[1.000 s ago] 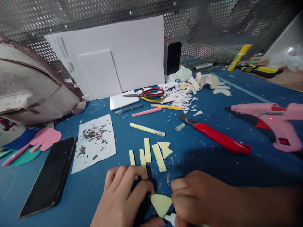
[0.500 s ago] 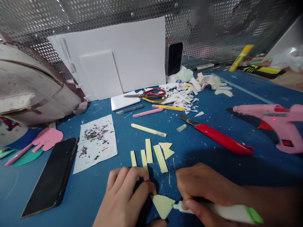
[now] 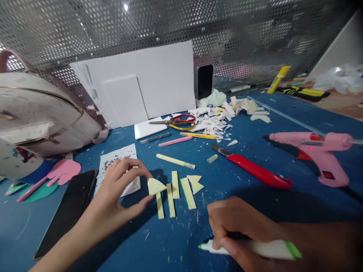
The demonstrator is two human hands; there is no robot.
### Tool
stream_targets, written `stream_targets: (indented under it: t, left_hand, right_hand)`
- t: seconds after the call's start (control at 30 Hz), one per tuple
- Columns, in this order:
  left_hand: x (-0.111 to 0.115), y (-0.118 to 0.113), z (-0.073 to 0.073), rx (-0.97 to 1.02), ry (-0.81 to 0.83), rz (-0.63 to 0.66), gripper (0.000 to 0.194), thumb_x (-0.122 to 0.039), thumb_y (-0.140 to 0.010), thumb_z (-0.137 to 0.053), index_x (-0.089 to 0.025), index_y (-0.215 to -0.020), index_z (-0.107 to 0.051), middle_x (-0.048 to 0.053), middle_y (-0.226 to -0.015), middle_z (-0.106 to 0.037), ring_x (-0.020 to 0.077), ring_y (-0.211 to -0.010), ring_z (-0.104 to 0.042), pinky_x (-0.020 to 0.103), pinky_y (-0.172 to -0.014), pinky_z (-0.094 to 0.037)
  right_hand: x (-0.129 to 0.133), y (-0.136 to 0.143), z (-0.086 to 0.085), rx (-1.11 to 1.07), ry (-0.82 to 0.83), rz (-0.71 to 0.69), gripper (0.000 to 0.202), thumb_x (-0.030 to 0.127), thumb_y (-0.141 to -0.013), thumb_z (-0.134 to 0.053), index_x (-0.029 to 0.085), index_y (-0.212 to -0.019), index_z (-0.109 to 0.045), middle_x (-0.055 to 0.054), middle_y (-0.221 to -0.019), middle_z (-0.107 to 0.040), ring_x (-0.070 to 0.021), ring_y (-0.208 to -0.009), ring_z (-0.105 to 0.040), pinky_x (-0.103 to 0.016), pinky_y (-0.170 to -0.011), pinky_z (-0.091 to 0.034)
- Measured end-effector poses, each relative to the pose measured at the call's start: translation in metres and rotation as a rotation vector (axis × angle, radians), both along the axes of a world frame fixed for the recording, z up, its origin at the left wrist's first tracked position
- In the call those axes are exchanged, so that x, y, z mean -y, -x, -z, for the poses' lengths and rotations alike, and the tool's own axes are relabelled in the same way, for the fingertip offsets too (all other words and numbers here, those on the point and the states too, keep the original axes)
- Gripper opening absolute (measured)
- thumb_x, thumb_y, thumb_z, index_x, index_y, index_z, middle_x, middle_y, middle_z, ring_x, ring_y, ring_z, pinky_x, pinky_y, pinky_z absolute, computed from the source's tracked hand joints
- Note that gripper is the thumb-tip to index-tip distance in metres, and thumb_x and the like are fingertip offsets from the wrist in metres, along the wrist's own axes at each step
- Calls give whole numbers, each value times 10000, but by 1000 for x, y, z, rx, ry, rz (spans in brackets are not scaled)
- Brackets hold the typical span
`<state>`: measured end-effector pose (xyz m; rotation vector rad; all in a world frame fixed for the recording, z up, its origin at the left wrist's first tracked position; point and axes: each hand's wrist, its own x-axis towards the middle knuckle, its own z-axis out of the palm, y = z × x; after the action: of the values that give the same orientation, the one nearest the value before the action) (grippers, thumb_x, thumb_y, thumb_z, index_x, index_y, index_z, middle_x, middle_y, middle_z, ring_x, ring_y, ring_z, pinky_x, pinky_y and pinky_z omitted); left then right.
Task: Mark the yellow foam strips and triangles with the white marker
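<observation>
My left hand [image 3: 121, 189] has its thumb and index fingertip at the left corners of a small pale yellow triangular piece [image 3: 156, 186], pinching it over the top of a pale yellow strip [image 3: 160, 207]. More yellow strips [image 3: 170, 200] lie just to the right, beside a notched yellow piece [image 3: 195, 184]. My right hand [image 3: 238, 223] is closed around a white marker with green ends [image 3: 263, 249]. The marker's green tip points left, close to the blue tabletop and apart from the pieces.
A red box cutter [image 3: 258, 172] and a pink glue gun [image 3: 314, 145] lie to the right. Pens, scissors [image 3: 176, 121] and white scraps [image 3: 210, 122] are farther back. At the left are a phone [image 3: 68, 211], a speckled paper [image 3: 132, 185] and a backpack [image 3: 48, 113].
My left hand has moved up and left with the triangular piece, from the marker tip to the yellow strips. My right hand keeps the marker nearly in place. The view has tilted up slightly.
</observation>
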<state>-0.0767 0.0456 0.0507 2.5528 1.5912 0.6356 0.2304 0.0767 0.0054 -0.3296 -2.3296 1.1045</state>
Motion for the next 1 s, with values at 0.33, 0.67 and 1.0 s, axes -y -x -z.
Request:
stream_targets:
  t: [0.33,0.67,1.0]
  left_hand:
    - [-55,12,10,-171,148,101,211,-334,-938,-679,-270,-1135,-640,37,-1169,-624,247,-1099,-582,411,-948,-352]
    - [-81,-37,-20,-207,138,233,149,-234,-1020,-558,-219,-1126,-663,52,-1097,-678,196,-1007,-628,330,-858,-460]
    - [-117,-145,5,-405,47,217,206,-347,-984,-656,-141,-993,-667,34,-965,-690,197,-918,-682,417,-874,-561]
  right_hand:
    - [7,2,-10,30,-44,111,132,106,-855,-469,203,-792,-532,-18,-714,-636,-137,-626,-550,-255,-592,-424]
    - [4,6,-6,-30,-19,72,145,86,-814,-462,207,-734,-472,7,-670,-602,-120,-598,-528,-235,-570,-368]
    - [6,2,-1,-46,-225,-14,169,94,-747,-442,232,-715,-350,35,-605,-497,-118,-540,-465,-275,-553,-319]
